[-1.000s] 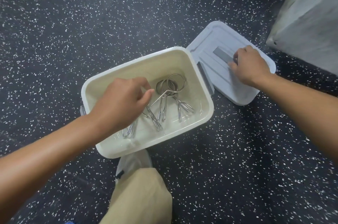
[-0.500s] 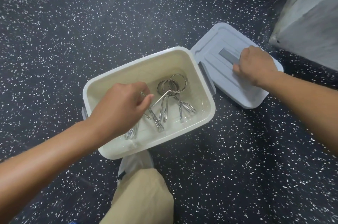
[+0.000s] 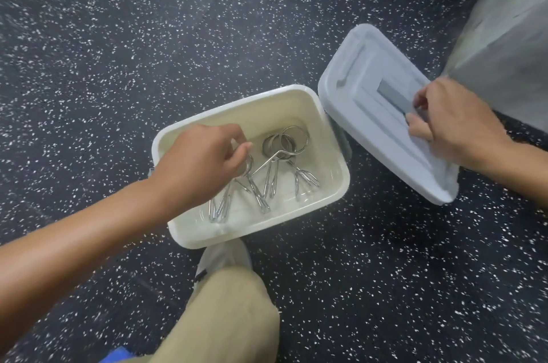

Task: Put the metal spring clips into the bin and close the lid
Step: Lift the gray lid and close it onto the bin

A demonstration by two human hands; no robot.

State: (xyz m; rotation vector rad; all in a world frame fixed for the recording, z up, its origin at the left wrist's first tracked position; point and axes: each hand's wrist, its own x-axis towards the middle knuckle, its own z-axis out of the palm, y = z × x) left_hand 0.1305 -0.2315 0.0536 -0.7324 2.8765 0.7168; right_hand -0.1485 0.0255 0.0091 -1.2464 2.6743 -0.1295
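Observation:
A cream plastic bin [image 3: 341, 187] stands open on the speckled floor. Several metal spring clips [image 3: 275, 166] lie inside it. My left hand [image 3: 198, 166] reaches into the bin from the left, its fingers pinched on the ring of one clip near the bin's left half. The grey-blue lid [image 3: 367, 89] sits to the right of the bin, tilted with its near-right end raised. My right hand [image 3: 453, 122] grips the lid at its centre handle, fingers curled under the grip bar.
A dark rubber floor [image 3: 118, 51] with white flecks surrounds the bin. A grey block or wall base [image 3: 510, 36] rises at the upper right, close behind the lid. My bent knee in tan trousers [image 3: 234, 309] and a pale shoe [image 3: 225, 255] sit just in front of the bin.
My right hand has closed around the lid's handle and tipped the lid up off the floor. My left hand stays in the bin on a clip.

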